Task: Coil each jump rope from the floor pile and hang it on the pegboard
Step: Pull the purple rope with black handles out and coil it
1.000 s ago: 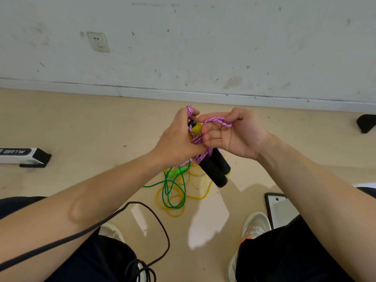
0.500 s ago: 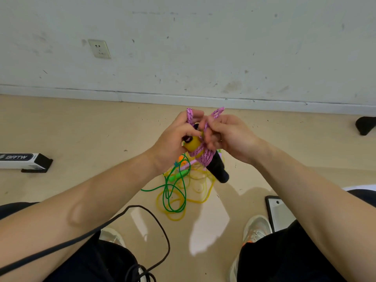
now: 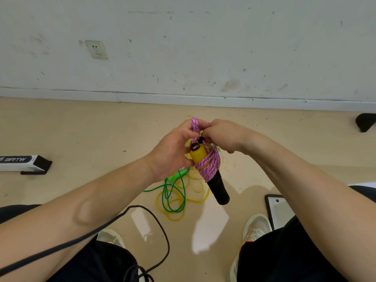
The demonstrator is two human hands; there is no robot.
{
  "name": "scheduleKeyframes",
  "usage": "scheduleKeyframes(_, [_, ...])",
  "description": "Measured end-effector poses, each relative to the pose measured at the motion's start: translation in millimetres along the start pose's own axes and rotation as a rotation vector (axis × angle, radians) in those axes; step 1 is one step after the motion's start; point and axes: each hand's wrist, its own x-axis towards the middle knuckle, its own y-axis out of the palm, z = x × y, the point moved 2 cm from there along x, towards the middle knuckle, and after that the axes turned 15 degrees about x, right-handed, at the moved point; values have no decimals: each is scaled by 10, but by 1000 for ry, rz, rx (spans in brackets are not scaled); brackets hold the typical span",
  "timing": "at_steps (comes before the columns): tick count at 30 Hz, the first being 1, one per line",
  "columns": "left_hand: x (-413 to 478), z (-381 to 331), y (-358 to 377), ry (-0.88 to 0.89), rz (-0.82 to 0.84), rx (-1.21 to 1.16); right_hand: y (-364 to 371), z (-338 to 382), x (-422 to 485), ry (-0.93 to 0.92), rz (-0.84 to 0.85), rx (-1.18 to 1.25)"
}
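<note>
Left edge of the floor: white box [image 3: 22,162] lying flat, well apart from the action, no threat. Black cable [image 3: 160,226] loops over the near floor btwn the knees. My guess is it could snag a foot when the person gets up.

Mid-floor now: pink jump rope [image 3: 210,166] is off the floor, held in the air above the pile. It's wound round its two handles [image 3: 199,155], yellow tops up, black foam ends pointing down-right. Biggest risk as I read it: if the last tuck isn't pulled snug, the wraps can slide down the foam & the coil springs open. A short pink loop sticks up above the thumbs, prob. the hanging loop. Let it slip thru and there's nothing to put on a peg. Pegboard itself not in view.

Under the bundle, green rope [image 3: 173,193] & yellow rope [image 3: 196,198] lie tangled together on the floor, not yet coiled.

Left grip [image 3: 173,149]: curled round the handle tops & wraps from the left, thumb pressed at the base of the upright loop. It's closed on the bundle and carrying it.

Right grip [image 3: 221,135]: fingers bunched tight, pinching pink cord just above the handle caps. Fingertips are hidden, so which strand, can't tell. Both grips meet above the handles.

Right edge of the floor: flat dark-framed slab [image 3: 278,212] beside the right shoe, and a dark object [image 3: 365,122] by the wall, both well apart.
</note>
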Motion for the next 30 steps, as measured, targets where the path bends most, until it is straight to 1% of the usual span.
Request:
scheduleKeyframes(2, [12,21,-12,-44,-1,32,8,-28,-14,27,26,-59])
scheduleKeyframes(6, [25,5,-63,-90,-62,41,22,-111,-6,-35,42,57])
scheduleKeyframes(8, [34,-23,-91,-84,-95,25,13,-137,-17,-88,97,178])
scheduleKeyframes(10, [41,-46,-130,-82,-122,-4,-3,-169,-26,-102,153,362])
scheduleKeyframes(11, [46,-55,-156,-86,-132,-22,-26,-187,-23,-95,144,439])
scheduleKeyframes(12, [47,-61,-180,-91,-137,-39,-67,-201,-13,-83,93,486])
scheduleKeyframes(14, [43,-72,-207,-103,-128,-54,-185,-226,13,-101,-97,490])
scheduleKeyframes(15, [38,-73,-208,-109,-114,-51,-238,-223,15,-145,-181,482])
scheduleKeyframes(16, [34,-69,-201,-115,-96,-43,-272,-217,14,-197,-217,493])
scheduleKeyframes(17, [30,-63,-184,-124,-75,-32,-280,-199,6,-240,-186,525])
scheduleKeyframes(20, [28,-41,-131,-148,-30,-7,-172,-166,1,-269,112,622])
scheduleKeyframes(22, [23,-39,-127,-163,-17,17,-116,-160,16,-257,246,668])
scheduleKeyframes(23, [19,-40,-135,-170,-5,28,-115,-166,23,-251,275,695])
scheduleKeyframes(26, [9,-34,-167,-187,39,38,-172,-208,29,-254,285,711])
scheduleKeyframes(30, [30,-3,-198,-196,51,45,-184,-243,25,-258,318,714])
